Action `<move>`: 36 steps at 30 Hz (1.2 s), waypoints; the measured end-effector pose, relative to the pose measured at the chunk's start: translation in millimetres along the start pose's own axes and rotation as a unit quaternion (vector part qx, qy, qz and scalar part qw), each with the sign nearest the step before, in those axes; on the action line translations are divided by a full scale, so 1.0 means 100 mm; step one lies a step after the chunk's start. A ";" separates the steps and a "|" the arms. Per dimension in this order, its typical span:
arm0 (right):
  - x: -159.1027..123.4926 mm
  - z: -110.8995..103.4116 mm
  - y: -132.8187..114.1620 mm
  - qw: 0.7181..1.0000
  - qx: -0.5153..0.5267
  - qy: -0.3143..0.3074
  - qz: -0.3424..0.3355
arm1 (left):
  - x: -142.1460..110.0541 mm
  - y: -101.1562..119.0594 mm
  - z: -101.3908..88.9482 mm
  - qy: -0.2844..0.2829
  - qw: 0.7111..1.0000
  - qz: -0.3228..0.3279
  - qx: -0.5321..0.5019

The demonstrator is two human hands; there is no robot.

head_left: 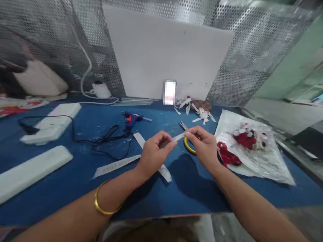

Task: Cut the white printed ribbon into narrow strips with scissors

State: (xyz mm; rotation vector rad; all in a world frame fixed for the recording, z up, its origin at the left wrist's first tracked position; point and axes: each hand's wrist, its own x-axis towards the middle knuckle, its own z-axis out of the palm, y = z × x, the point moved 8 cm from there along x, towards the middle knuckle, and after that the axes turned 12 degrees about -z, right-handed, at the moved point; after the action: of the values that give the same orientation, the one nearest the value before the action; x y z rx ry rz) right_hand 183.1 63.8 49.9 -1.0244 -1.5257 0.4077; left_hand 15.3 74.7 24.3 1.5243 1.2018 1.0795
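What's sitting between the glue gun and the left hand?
A pale ribbon strip lies between the glue gun and left hand, head view.

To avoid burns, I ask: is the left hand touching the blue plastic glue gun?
Apart; the head view shows blue table between the glue gun and left hand.

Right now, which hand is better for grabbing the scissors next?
Probably the right hand: it's close beside the scissors, while the left hand is farther away. Both hands pinch a white strip, so the right might need to let go.
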 end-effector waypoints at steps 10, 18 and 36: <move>0.00 0.00 -0.09 0.999 0.002 -0.005 -0.037 | 0.04 -0.09 -0.04 0.021 0.995 -0.051 -0.080; 0.00 -0.02 -0.05 1.000 -0.014 0.002 -0.026 | 0.02 -0.06 -0.01 0.005 0.992 -0.078 -0.095; -0.11 0.28 -0.25 0.989 0.068 -0.093 -0.091 | -0.03 -0.06 -0.03 0.042 0.987 -0.076 -0.135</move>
State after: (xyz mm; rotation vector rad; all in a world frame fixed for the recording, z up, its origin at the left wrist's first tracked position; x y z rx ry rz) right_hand 147.2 49.7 55.2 -0.7495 -1.7175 0.4824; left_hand 10.4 73.4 19.2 1.1716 1.1571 1.1614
